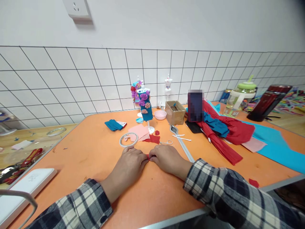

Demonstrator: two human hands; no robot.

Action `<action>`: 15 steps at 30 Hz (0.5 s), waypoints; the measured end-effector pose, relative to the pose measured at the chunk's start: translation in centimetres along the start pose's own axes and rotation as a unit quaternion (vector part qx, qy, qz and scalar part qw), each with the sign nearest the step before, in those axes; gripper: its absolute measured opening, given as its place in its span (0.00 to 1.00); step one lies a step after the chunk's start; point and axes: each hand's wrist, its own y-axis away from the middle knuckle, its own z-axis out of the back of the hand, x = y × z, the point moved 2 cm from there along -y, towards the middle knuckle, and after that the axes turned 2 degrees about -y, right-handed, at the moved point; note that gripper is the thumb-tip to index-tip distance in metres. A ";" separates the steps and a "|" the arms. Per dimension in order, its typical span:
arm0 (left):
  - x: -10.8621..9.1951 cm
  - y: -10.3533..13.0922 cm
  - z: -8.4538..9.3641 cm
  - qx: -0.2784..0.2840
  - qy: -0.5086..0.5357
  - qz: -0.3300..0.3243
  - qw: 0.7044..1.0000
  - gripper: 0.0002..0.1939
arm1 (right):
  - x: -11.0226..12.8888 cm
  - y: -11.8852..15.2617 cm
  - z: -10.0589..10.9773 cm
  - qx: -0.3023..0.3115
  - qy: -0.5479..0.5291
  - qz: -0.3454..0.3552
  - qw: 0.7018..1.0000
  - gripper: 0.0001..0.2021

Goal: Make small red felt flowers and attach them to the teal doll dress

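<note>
Both my hands meet near the middle of the orange table [95,168]. My left hand [131,162] pinches a small red piece [148,157] from the left, its fingers closed. From the right, my right hand [168,159] pinches the same piece, mostly hidden by the fingertips. Just beyond lie red crepe scraps [153,139], pink paper [140,131], a roll of tape [121,140] and small scissors [168,142]. A mini dress form [146,109] in teal with purple and pink flowers stands behind them.
Farther back are a pink bowl [160,115], a cardboard box [175,114] and a bare white form [168,84]. Tweezers [184,148] lie beyond my right hand. Rightward are a phone [195,106], red cloth-like paper [239,130], a bottle [238,100] and a dark red flask [269,103].
</note>
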 end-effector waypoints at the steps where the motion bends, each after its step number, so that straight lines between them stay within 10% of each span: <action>1: 0.0 0.0 0.0 -0.001 -0.003 -0.005 1.000 0.14 | 0.0 0.0 0.0 -0.003 0.004 0.003 1.000 0.10; 15: 0.0 -0.1 0.0 -0.004 0.034 0.002 0.999 0.13 | -0.1 0.1 0.0 -0.018 0.006 0.005 1.000 0.10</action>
